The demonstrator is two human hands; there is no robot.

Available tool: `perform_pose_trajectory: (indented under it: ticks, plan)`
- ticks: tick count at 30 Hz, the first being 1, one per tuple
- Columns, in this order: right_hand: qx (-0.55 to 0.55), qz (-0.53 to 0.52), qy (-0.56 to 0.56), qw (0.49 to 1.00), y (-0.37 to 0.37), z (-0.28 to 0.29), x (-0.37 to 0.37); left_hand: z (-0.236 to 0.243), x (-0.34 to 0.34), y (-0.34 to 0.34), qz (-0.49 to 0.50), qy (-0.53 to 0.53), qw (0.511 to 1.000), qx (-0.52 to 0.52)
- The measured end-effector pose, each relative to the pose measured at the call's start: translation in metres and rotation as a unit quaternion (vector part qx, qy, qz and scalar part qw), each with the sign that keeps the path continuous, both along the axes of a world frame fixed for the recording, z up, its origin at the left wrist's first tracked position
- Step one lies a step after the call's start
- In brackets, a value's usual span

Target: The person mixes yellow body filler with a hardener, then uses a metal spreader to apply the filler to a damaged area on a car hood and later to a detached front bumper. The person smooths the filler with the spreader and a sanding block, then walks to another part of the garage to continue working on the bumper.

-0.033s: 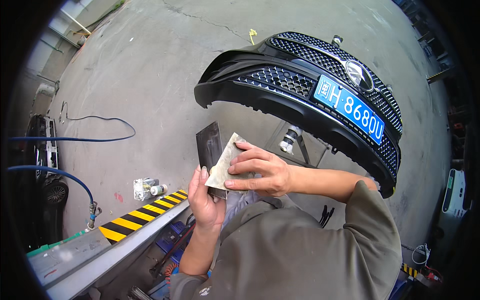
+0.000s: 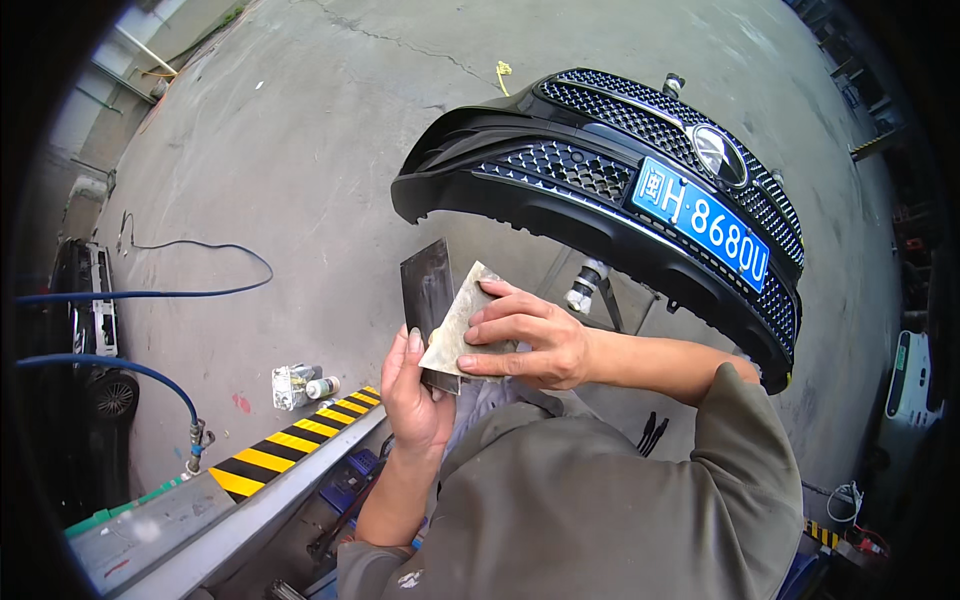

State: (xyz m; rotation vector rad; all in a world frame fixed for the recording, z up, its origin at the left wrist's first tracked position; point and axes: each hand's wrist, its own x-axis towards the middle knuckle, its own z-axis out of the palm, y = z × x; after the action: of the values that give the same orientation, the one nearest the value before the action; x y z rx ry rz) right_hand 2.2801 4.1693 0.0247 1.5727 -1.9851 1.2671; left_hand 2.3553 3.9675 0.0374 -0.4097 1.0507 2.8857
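My left hand (image 2: 418,405) is closed around the lower end of a dark flat rectangular plate (image 2: 426,285), which tilts up and away from me. My right hand (image 2: 530,338) grips a pale, stained, stiff-looking rectangular sheet (image 2: 456,325), with its fingers spread over the near face. The sheet overlaps the plate's right side, its lower left corner close to my left fingertips. Whether the two surfaces touch is hard to make out. My right thumb is hidden.
A black car bumper (image 2: 500,185) with a mesh grille and blue number plate rests on a stand (image 2: 612,300) ahead. A striped yellow-black edge (image 2: 290,440) runs at left. Beyond it lie a wrapped bundle (image 2: 293,385) and a blue hose (image 2: 110,358).
The surroundings at left sit slightly lower in the picture, and the hands slightly further right. Both hands keep the same hold on the plate and the sheet.
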Motion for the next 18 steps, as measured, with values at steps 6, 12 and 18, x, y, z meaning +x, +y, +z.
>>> perform_pose_trajectory:
  ticks: [6, 12, 18]
  plan:
    - [0.012, -0.089, 0.071, 0.993, -0.056, 0.024, -0.124, 0.016, -0.153, -0.076, -0.13, -0.01, 0.99, -0.045]
    - [0.102, -0.128, 0.081, 0.983, -0.147, -0.025, -0.297, -0.029, -0.325, -0.196, -0.142, -0.026, 0.987, -0.069]
    - [0.059, -0.094, -0.045, 0.993, -0.322, -0.009, -0.514, 0.0, -0.473, -0.36, 0.017, 0.026, 0.989, -0.142]
